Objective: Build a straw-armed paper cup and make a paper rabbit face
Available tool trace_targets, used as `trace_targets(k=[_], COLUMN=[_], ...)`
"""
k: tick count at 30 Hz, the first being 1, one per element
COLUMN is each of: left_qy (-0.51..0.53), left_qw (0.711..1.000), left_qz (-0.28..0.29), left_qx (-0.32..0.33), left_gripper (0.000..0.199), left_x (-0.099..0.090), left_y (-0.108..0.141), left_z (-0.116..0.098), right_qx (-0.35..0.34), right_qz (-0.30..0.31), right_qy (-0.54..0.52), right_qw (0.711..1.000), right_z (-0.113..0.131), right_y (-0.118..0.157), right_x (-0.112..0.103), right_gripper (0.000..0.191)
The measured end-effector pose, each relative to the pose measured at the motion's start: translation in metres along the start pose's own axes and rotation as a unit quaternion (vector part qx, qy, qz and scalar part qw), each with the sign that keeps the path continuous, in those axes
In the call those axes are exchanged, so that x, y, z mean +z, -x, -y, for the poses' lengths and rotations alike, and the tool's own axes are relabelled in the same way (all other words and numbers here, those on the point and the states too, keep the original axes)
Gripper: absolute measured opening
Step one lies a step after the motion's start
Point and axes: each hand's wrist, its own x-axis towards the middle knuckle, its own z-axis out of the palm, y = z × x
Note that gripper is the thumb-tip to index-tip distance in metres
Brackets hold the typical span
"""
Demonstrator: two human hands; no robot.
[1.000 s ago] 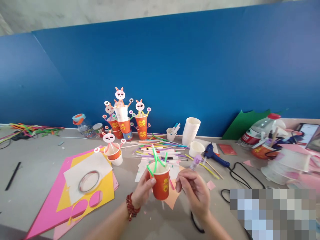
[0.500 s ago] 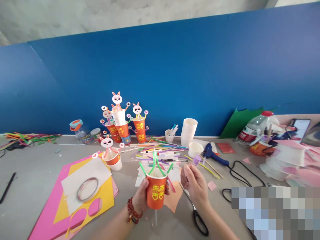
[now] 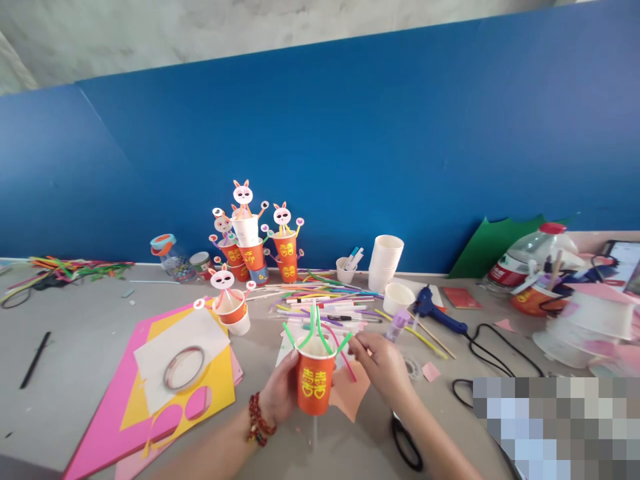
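Note:
My left hand [image 3: 281,392] is wrapped round a red paper cup [image 3: 314,387] with yellow characters, held upright over the table. Green pipe cleaners [image 3: 310,328] rise from inside it and bend out over the rim on both sides. A clear straw [image 3: 315,433] sticks out below the cup's bottom. At the cup's right, my right hand [image 3: 381,365] is closed, with thumb and forefinger pinched at the tip of the right green pipe cleaner. Scissors [image 3: 406,443] lie partly hidden under my right forearm. An orange paper scrap [image 3: 351,393] lies behind the cup.
Rabbit-faced cups [image 3: 253,257] stand stacked at the back left, with another rabbit cup [image 3: 231,310] nearer. A tape roll [image 3: 184,368] rests on coloured sheets at left. White cups [image 3: 385,263], a blue glue gun [image 3: 437,313] with its cord, and a bottle [image 3: 537,257] stand rightward.
My right hand has moved left to the cup, and its fingertips now meet the right green pipe cleaner. A clear tape roll shows behind that hand. The left hand still holds the cup.

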Motion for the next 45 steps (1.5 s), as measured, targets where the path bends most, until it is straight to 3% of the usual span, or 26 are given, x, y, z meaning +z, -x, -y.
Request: trace_targets(k=[2,4,8,11,16,20,25,32,39,42,45], left_qy=[0.002,-0.002,-0.017,-0.036,-0.086,-0.131,-0.177,-0.147,-0.207,-0.19,-0.135], left_qw=[1.0,1.0,1.0,0.999,0.996,0.991,0.983,0.989,0.977,0.981,0.99], left_qz=[0.0,-0.002,-0.004,0.01,0.012,-0.008,-0.006,-0.005,-0.006,-0.015,-0.042], left_qx=[0.004,0.006,0.012,0.011,-0.012,-0.003,0.047,0.024,0.052,0.033,-0.005], left_gripper=[0.051,0.053,0.051,0.049,0.044,0.041,0.041,0.035,0.037,0.039,0.049], left_x=[0.004,0.009,0.017,0.02,0.026,0.035,0.043,0.049,0.047,0.045,0.045], left_y=[0.002,0.003,0.003,0.005,0.013,0.019,0.021,0.021,0.022,0.022,0.02], left_z=[0.001,0.002,0.003,0.005,0.007,0.002,-0.004,0.0,-0.002,0.001,0.003], right_qx=[-0.018,0.007,0.073,0.116,0.144,0.165,0.182,0.138,0.134,0.117,0.117], right_qz=[0.003,0.02,0.063,0.073,0.133,0.136,0.14,0.079,0.058,0.039,0.063], right_qy=[-0.074,-0.192,-0.403,-0.463,-0.48,-0.452,-0.388,-0.334,-0.274,-0.223,-0.251], right_qw=[0.997,0.981,0.91,0.876,0.855,0.866,0.893,0.929,0.951,0.967,0.959], right_z=[0.005,0.008,0.011,0.015,0.026,0.032,0.032,0.038,0.038,0.039,0.039], right_y=[0.0,0.001,0.006,0.006,0.002,-0.001,-0.001,0.002,0.005,0.005,0.004], right_x=[0.0,0.002,0.007,0.004,-0.008,-0.012,-0.014,-0.011,-0.009,-0.011,-0.016], right_gripper=[0.039,0.045,0.064,0.049,0.035,0.024,0.032,0.036,0.041,0.041,0.037])
